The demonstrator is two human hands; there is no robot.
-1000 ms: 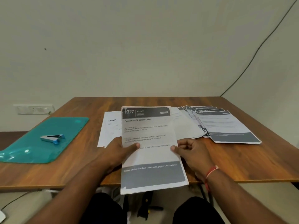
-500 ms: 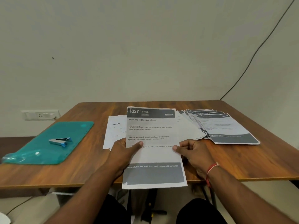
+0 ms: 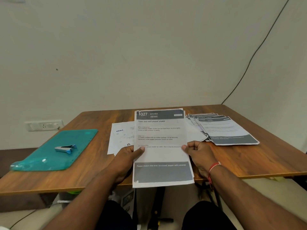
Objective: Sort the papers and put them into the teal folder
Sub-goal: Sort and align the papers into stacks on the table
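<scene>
I hold a printed sheet [image 3: 162, 146] headed "327 KITCHEN" upright over the table's near edge. My left hand [image 3: 127, 156] grips its left edge with the thumb on the front. My right hand [image 3: 197, 151] pinches its right edge. A white "blinkit" sheet [image 3: 122, 136] lies on the table behind the held sheet, to the left. A fanned stack of grey-banded printed papers [image 3: 227, 130] lies to the right. The teal folder [image 3: 56, 151] lies flat at the table's left, shut.
A metal and blue staple remover [image 3: 65, 148] rests on top of the teal folder. The wooden table [image 3: 265, 160] stands against a wall with a socket plate [image 3: 44, 125] at the left. A black cable [image 3: 259, 47] runs up the right wall.
The held sheet has risen slightly and stands more upright in both hands. My view has shifted a little to the left and down. The other papers and the folder have not moved.
</scene>
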